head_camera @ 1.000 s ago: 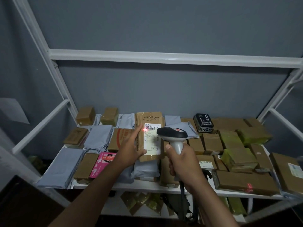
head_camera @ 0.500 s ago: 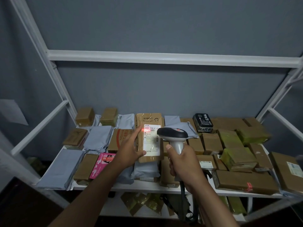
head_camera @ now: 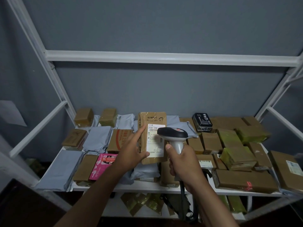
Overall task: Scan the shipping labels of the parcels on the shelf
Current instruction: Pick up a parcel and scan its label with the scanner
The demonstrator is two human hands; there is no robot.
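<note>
White metal bars frame the shelf [head_camera: 147,188], which stands against a grey-blue wall [head_camera: 164,27]. Brown cartons and pale grey mailer bags [head_camera: 98,138] crowd its surface from the left edge to the right edge. Near the middle, the left hand [head_camera: 131,153] props a brown parcel [head_camera: 153,122] upright, thumb pressed on its white shipping label [head_camera: 155,145]. The right hand [head_camera: 183,164] wraps its grip around a scanner [head_camera: 173,135] just before that label.

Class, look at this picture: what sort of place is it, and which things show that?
Probably a parcel depot or mailroom: a white metal shelf crowded with parcels, a barcode scanner in the right hand, and a shipping label being scanned.
</note>
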